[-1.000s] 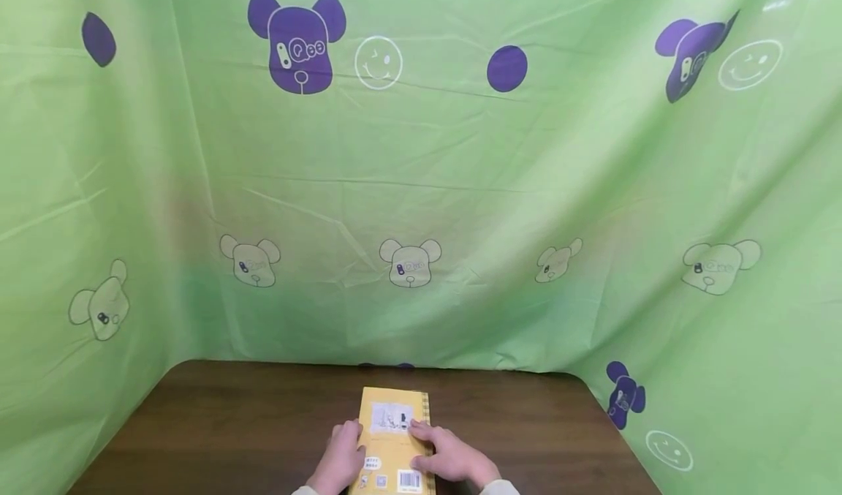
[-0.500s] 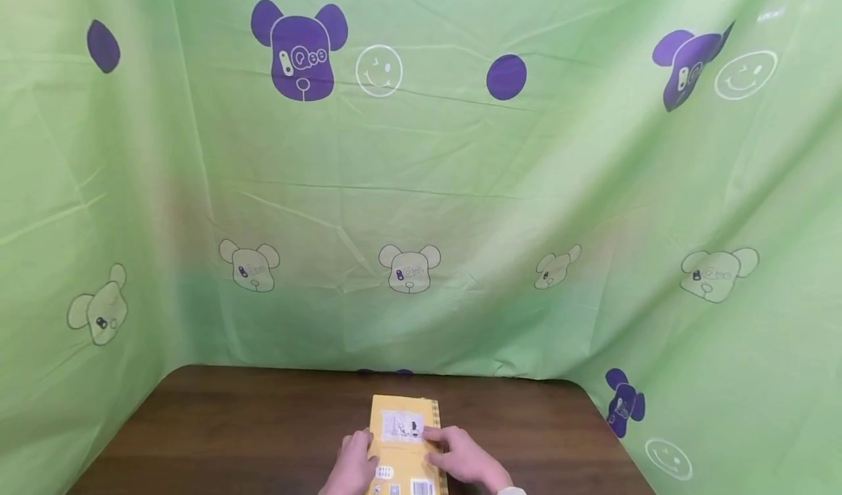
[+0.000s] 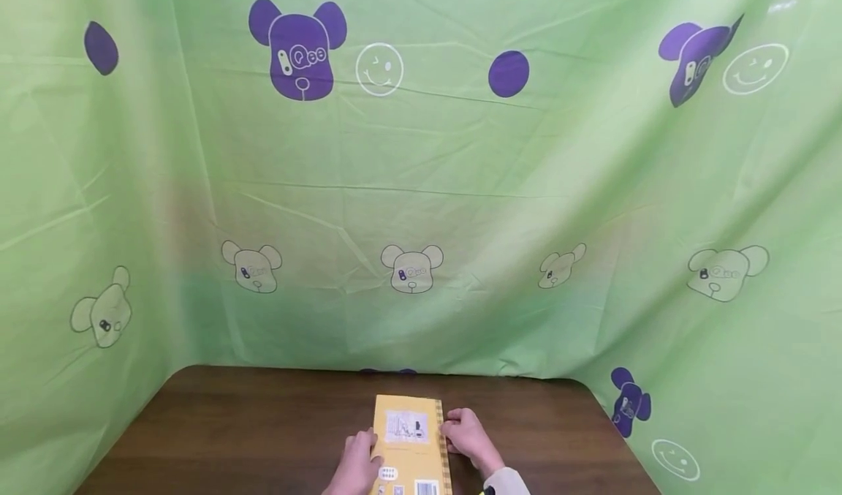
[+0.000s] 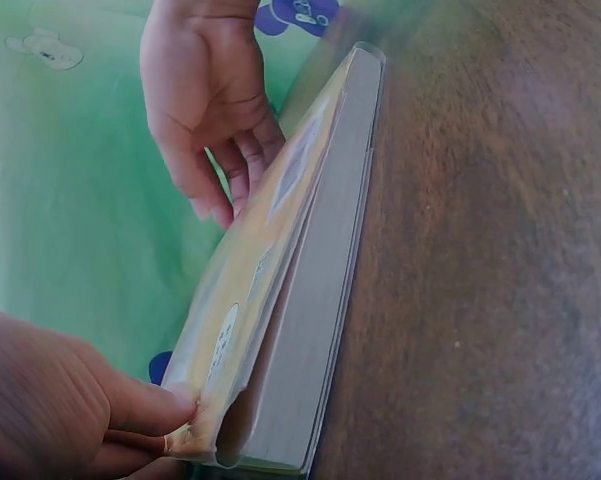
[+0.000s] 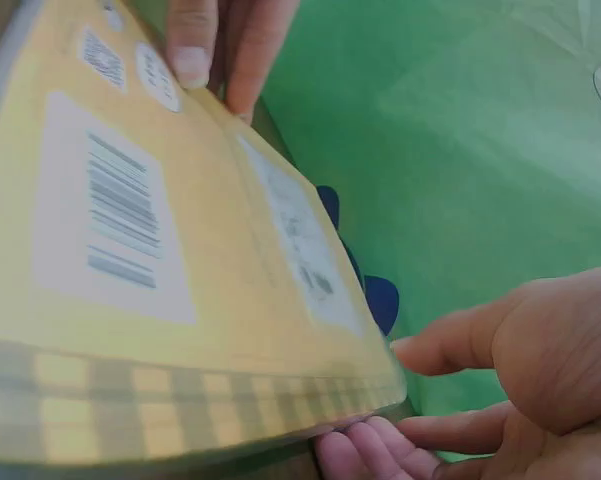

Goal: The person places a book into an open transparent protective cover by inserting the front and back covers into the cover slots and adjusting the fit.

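A thick yellow book with a checkered spine lies on the table, its barcode side up. My left hand grips its left, page-edge side; in the left wrist view that left hand pinches the cover near a corner, where a gap shows between cover and pages. Beside the spine is my right hand. In the right wrist view the right hand has its thumb at the spine's far corner and its loosely bent fingertips by the lower spine edge. Whether they bear any weight is hidden.
The dark wooden table extends to both sides of the book and behind it. A green curtain with purple and outlined bear heads hangs around the table's back and sides.
My right hand has moved off the top cover and out to the right, beside the spine. The book sits slightly farther right in view; the left hand keeps its hold.
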`<state>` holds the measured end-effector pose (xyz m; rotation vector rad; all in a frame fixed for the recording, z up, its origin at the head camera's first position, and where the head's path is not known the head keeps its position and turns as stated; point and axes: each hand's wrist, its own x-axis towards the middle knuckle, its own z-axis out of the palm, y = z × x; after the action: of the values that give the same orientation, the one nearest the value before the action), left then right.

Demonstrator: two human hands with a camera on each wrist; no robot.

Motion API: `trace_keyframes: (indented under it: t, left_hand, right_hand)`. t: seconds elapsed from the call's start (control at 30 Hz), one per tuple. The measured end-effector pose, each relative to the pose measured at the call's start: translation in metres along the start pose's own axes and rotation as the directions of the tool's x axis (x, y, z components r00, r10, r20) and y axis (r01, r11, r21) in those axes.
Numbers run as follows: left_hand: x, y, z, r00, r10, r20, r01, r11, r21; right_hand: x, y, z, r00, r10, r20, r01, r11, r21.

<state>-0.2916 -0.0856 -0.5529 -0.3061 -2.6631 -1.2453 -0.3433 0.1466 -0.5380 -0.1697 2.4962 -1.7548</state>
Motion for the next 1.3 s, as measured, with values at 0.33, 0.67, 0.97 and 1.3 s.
trace_keyframes:
  t: [0.33,0.67,0.97,1.3]
  left_hand:
    - [-0.001,-0.002,0.001,0.999,0.040,0.011,-0.040,0.999,0.001]
    - [0.000,-0.003,0.001,0.997,0.069,-0.028,-0.068,0.997,0.020]
    - [-0.003,-0.015,0.003,0.977,0.182,-0.108,-0.164,0.974,0.156]
    - [0.001,-0.002,-0.011,0.996,0.090,0.001,-0.090,0.995,0.031]
  right_hand:
    - [0.002,0.003,0.001,0.998,0.062,0.023,-0.062,0.998,-0.002]
    - [0.001,0.009,-0.009,0.992,0.013,0.124,-0.036,0.983,0.182]
    - [-0.001,0.021,0.000,0.998,0.011,0.064,-0.028,0.964,0.266]
    - [-0.002,-0.009,0.012,0.985,-0.027,-0.169,0.068,0.968,0.242]
